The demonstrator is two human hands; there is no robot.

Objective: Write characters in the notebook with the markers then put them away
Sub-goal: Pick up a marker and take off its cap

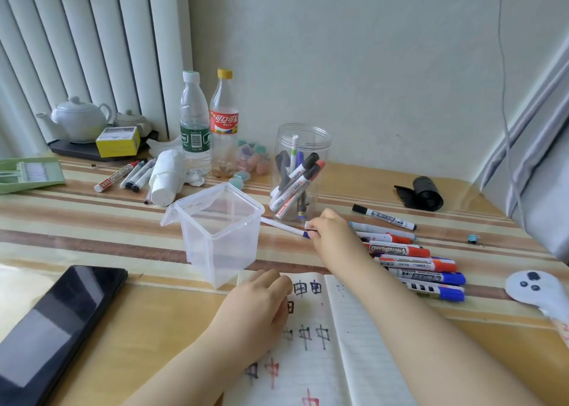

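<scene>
An open notebook (311,359) lies at the near edge, its left page covered in black and red characters. My left hand (255,304) rests on that page with fingers loosely curled. My right hand (331,230) reaches forward and pinches the blue end of a slim white marker (281,225) that lies on the table beside the round clear jar (300,171) holding several markers. A row of loose markers (412,264) in red, blue and black lies to the right of my right forearm.
An empty square clear tub (220,236) with a hinged lid stands just beyond the notebook. A black phone (58,325) lies near left. Behind are two bottles (209,122), a paper roll (167,177), more markers (129,174), a teapot (77,119) and a green tray (27,173).
</scene>
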